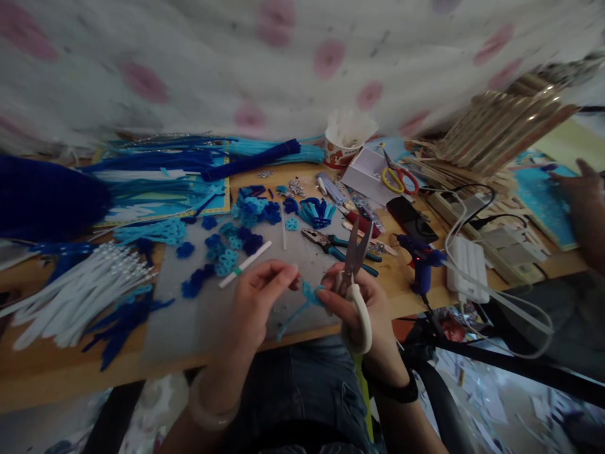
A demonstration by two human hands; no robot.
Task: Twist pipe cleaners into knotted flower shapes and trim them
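Note:
In the head view, my right hand (373, 309) is wrapped round white-handled scissors (363, 318), whose parted blades point up and away. Its thumb and fingertips also pinch a light-blue pipe cleaner (308, 295), bent into small loops with a tail hanging down to the left. Just left of those loops, the thumb and fingertips of my left hand (262, 293) are pressed together; whatever lies between them is too small to make out. Both hands are above a grey mat (189, 321). Beyond my left hand lies a white stick (246, 263) with a green band.
Blue pipe-cleaner flowers (227, 261) and pliers (331, 243) lie on the mat. White pipe-cleaner loops (80, 296) are at left. At right stand a blue glue gun (420, 261) and a white power strip (467, 268) with cables. Another person's hand (581, 195) is far right.

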